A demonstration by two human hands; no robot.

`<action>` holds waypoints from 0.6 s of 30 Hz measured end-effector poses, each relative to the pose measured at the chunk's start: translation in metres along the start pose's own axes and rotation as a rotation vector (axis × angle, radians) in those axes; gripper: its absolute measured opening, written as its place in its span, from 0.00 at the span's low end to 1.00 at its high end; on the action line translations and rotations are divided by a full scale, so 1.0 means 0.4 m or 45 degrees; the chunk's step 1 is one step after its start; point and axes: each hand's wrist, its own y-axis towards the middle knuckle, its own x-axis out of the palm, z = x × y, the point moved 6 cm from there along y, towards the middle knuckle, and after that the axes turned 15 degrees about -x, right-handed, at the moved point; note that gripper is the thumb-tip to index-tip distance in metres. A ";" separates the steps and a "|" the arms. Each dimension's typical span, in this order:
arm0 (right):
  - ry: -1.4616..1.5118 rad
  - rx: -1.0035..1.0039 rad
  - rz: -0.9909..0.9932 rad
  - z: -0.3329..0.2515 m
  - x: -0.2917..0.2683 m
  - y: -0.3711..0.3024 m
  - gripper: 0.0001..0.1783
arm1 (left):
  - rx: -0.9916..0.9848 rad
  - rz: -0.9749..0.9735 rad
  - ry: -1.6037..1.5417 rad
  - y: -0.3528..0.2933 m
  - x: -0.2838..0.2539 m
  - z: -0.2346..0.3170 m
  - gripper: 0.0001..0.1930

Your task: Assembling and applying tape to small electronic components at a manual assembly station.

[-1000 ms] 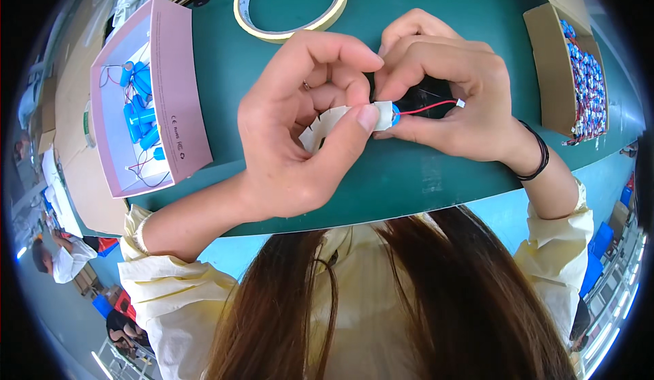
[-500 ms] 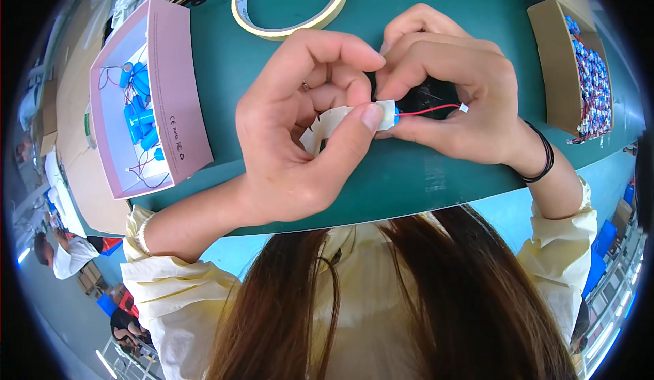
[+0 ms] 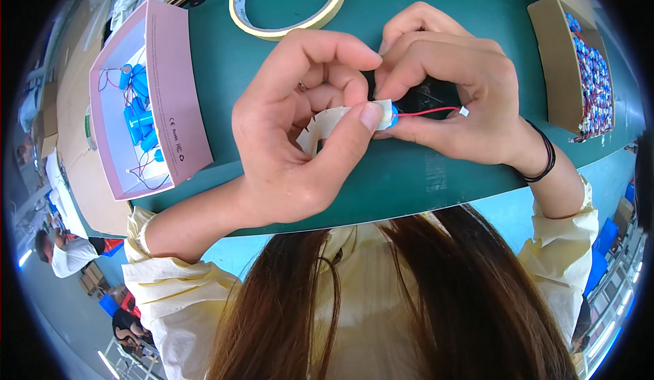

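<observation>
My left hand (image 3: 300, 128) and my right hand (image 3: 449, 94) meet above the green table (image 3: 422, 176). Between them is a small blue cylindrical cell (image 3: 394, 114) with a red wire and white plug (image 3: 463, 111) trailing right. A strip of cream masking tape (image 3: 327, 121) with a jagged edge lies across it, pressed by my left thumb. My right fingers pinch the cell from the right; most of it is hidden by the fingers.
A pink box (image 3: 170, 107) at the left holds several blue cells with wires. A roll of cream masking tape (image 3: 286, 19) lies at the top. A brown cardboard box (image 3: 552, 67) of blue cells stands at the right. Long brown hair hangs below.
Both hands stay together on the cell and tape; they have shifted only slightly, and the left thumb still presses the tape.
</observation>
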 end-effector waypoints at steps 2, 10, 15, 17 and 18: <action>0.005 -0.005 -0.002 0.001 0.000 0.000 0.11 | -0.001 0.004 0.009 0.000 0.000 0.002 0.15; 0.002 -0.017 0.004 0.001 -0.002 -0.003 0.11 | 0.002 0.009 -0.002 0.000 0.003 0.001 0.15; 0.004 -0.004 -0.003 0.001 -0.002 -0.003 0.10 | -0.015 0.013 0.005 0.000 0.003 0.001 0.16; 0.002 -0.005 -0.003 0.000 -0.002 -0.003 0.10 | -0.013 0.015 0.015 0.000 0.003 0.000 0.16; 0.001 -0.008 -0.002 0.000 -0.002 -0.003 0.10 | -0.025 0.011 0.030 -0.001 0.002 -0.002 0.16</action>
